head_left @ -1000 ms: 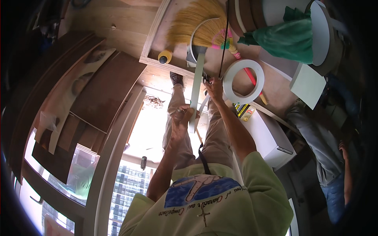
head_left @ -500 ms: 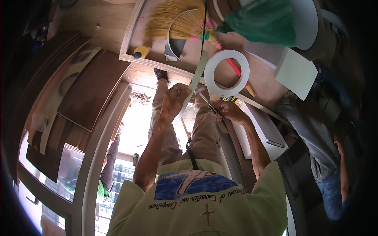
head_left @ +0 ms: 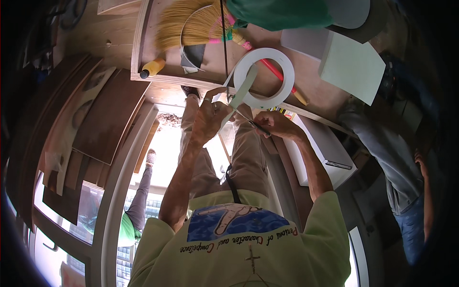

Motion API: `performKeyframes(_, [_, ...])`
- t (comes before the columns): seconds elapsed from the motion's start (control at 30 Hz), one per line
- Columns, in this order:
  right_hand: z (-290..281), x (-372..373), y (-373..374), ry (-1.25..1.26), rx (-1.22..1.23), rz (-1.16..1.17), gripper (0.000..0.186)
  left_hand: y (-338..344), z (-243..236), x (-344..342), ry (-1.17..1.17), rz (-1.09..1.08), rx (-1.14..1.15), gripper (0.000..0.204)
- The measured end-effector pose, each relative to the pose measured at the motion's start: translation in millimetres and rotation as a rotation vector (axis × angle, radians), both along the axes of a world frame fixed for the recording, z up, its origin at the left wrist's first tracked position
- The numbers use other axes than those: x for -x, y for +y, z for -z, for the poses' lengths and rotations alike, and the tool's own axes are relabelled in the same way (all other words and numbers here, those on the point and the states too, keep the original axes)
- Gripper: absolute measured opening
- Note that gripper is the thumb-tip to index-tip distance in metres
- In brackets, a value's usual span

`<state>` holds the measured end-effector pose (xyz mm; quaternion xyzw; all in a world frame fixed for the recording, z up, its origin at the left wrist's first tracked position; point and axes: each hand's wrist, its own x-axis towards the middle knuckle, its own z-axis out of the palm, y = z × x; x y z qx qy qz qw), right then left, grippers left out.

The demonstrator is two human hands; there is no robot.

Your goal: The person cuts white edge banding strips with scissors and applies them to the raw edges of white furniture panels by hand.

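Observation:
My left hand (head_left: 213,117) pinches a pale, flat strip (head_left: 245,87) just off the front edge of a wooden worktop (head_left: 306,81). The strip's upper end overlaps a roll of white banding (head_left: 288,79) lying at that edge. My right hand (head_left: 279,125) grips what look like scissors (head_left: 259,128), dark at the handle. Their thin metal blades slant up and left to the strip, close to my left fingers. Whether the blades are parted is too small to tell.
A straw broom (head_left: 177,24), a yellow bottle (head_left: 153,68), a red-handled tool (head_left: 271,69) and a green bag (head_left: 282,14) lie on the worktop. Brown boards (head_left: 107,124) lean at left. A white box (head_left: 325,148) stands right, near another person (head_left: 382,148).
The strip has swung right and now crosses the roll. The scissors' blades have come to the strip, and my hands are closer together. The worktop has shifted up and left in view.

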<state>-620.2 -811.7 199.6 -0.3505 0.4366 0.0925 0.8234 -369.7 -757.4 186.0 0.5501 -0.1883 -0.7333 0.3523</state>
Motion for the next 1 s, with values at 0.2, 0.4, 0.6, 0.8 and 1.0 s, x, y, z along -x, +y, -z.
performKeyframes(0.2, [3, 5, 1, 0.01, -0.01, -0.037, 0.026, -7, -5, 10, 0.033, -0.018, -0.03, 0.059])
performKeyframes(0.4, [14, 11, 8, 0.004, 0.046, -0.028, 0.026, -10, -2, 8, 0.048, 0.001, -0.038, 0.063])
performKeyframes(0.6, [17, 11, 12, 0.029, 0.06, -0.002, 0.031, 3, -7, 10, 0.016, -0.011, -0.042, 0.046])
performKeyframes(0.8, [12, 5, 14, 0.032, 0.128, -0.022, 0.028, 16, -16, 12, 0.258, -0.022, -0.252, 0.028])
performKeyframes(1.0, [5, -5, 8, 0.013, 0.051, -0.039, 0.03, 15, -6, 4, 0.129, 0.102, -0.142, 0.025])
